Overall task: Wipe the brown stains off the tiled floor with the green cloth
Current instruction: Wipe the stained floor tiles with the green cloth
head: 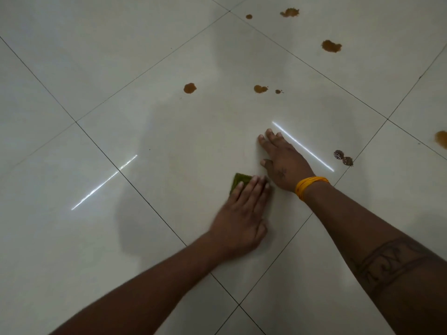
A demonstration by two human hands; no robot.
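Tiled floor (150,68): left hand (242,213) presses green cloth (239,181).

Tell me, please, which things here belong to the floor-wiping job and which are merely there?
Job: green cloth under left hand; brown stains; tiled floor.
Merely there: right hand flat on floor; yellow wristband; dark crumbly bits.
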